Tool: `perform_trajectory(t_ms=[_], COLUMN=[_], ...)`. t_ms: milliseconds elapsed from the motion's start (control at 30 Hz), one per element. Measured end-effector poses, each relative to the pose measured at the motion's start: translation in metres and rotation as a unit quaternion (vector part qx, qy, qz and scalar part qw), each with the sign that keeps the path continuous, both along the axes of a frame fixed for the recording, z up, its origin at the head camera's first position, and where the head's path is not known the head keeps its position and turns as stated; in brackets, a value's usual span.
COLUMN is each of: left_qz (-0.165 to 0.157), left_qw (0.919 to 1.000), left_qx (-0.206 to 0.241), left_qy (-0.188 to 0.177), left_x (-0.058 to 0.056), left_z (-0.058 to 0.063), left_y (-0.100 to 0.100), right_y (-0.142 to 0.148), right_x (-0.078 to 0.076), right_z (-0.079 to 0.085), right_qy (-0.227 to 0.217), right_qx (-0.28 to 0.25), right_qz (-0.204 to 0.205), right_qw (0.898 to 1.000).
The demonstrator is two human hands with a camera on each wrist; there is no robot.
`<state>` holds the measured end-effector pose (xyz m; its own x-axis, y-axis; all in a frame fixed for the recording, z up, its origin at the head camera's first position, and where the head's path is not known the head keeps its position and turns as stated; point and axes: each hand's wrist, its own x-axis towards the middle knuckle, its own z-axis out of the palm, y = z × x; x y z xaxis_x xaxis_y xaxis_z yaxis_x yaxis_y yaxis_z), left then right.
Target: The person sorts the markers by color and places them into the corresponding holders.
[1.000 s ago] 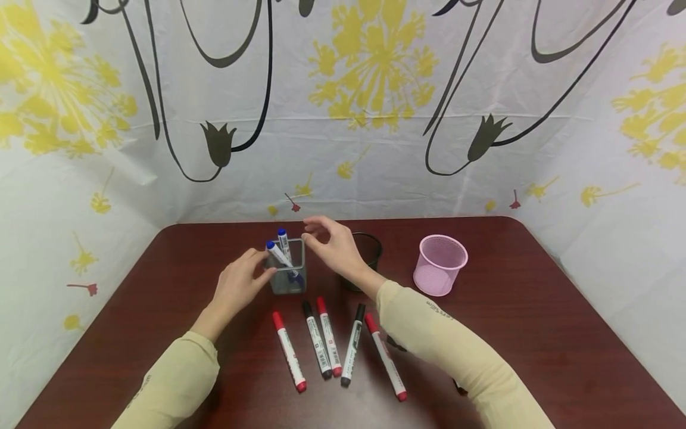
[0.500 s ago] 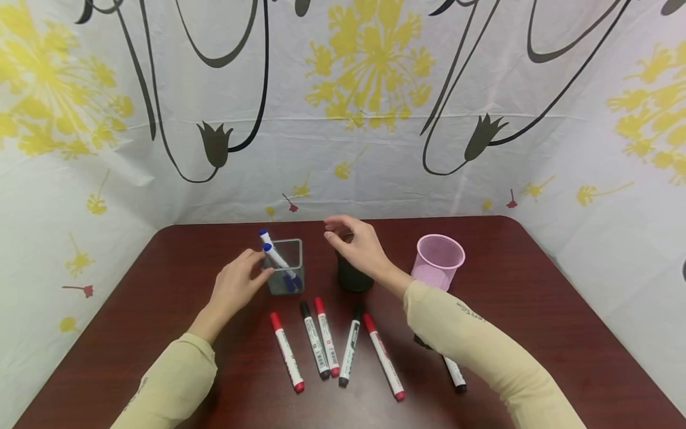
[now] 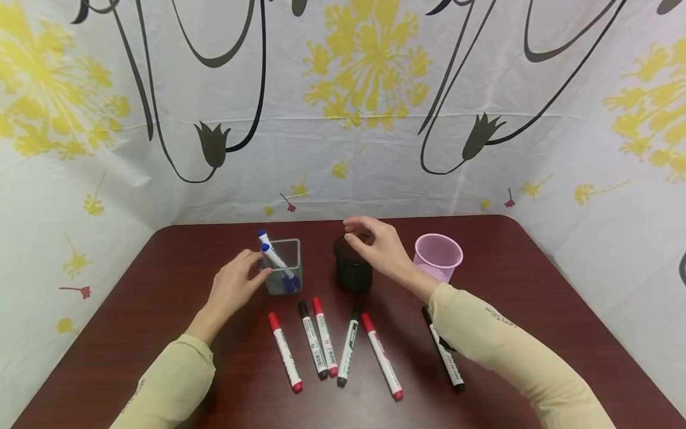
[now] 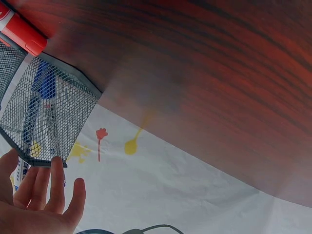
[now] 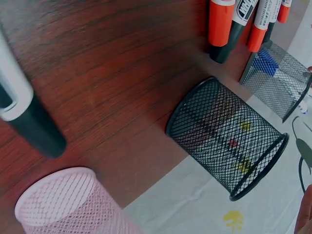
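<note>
My left hand (image 3: 234,283) holds the left side of a grey square mesh pen holder (image 3: 277,285) at its rim, thumb in front and fingers behind. In the left wrist view, the fingertips (image 4: 57,163) are right at the rim. Two blue-capped markers (image 3: 274,256) stand in this holder, both leaning left. My right hand (image 3: 384,249) hovers with bent, loose fingers over the right side of a black round mesh pen holder (image 3: 354,275), nothing between thumb and fingers. Only a sliver of that hand shows at the right wrist view's edge.
A pink mesh pen holder (image 3: 438,253) stands at the right, partly behind the right wrist. Red markers (image 3: 286,353) and black markers (image 3: 313,341) lie in front of the holders. Another black marker (image 3: 446,354) lies beside the right sleeve. A patterned sheet (image 3: 343,179) hangs behind the table.
My right hand has moved right, from the square holder to the black one. One blue marker, more upright before, now leans left beside the other. My left hand stays on the holder.
</note>
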<state>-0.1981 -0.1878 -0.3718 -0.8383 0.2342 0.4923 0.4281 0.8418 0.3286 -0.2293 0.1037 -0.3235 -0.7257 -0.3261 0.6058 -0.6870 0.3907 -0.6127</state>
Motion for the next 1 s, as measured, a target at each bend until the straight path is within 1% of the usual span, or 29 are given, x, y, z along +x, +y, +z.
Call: perform_trajectory(t_ms=[200, 667, 800, 1000], left_qz=[0.001, 0.000, 0.001, 0.001], left_qw=[1.0000, 1.0000, 1.0000, 1.0000], left_qx=[-0.001, 0.001, 0.003, 0.000], left_qy=[0.000, 0.000, 0.002, 0.006], left_x=[0.000, 0.000, 0.000, 0.001], left_z=[0.000, -0.003, -0.003, -0.003], left_y=[0.000, -0.001, -0.001, -0.001], right_y=[0.010, 0.025, 0.029, 0.036], right_x=[0.003, 0.010, 0.009, 0.004], right_z=[0.000, -0.008, -0.012, -0.021], right_qy=[0.023, 0.078, 0.087, 0.093], right_qx=[0.012, 0.042, 0.051, 0.072], right_qz=[0.010, 0.006, -0.004, -0.035], right_qw=[1.000, 0.996, 0.995, 0.992])
